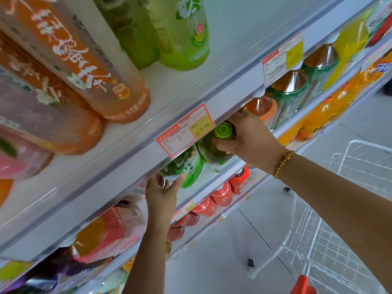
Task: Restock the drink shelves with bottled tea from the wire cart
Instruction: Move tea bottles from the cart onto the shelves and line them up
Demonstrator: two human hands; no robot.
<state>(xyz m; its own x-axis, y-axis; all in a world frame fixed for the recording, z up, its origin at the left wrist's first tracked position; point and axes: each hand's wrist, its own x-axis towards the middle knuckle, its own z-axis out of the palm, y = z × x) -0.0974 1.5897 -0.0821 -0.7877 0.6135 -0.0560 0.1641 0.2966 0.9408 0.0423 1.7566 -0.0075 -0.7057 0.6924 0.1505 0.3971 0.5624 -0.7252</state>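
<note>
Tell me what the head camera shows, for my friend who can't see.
The right hand grips a green-capped tea bottle by its top at a shelf; the left hand touches a second bottle beside it. A wire cart stands at right.

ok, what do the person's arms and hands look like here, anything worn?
The left forearm and right forearm are bare as far as the view shows, with no sleeves in sight. Neither the left hand nor the right hand wears a glove. The right wrist carries a bracelet of round gold-coloured beads. No ring or watch shows on the visible parts.
</note>
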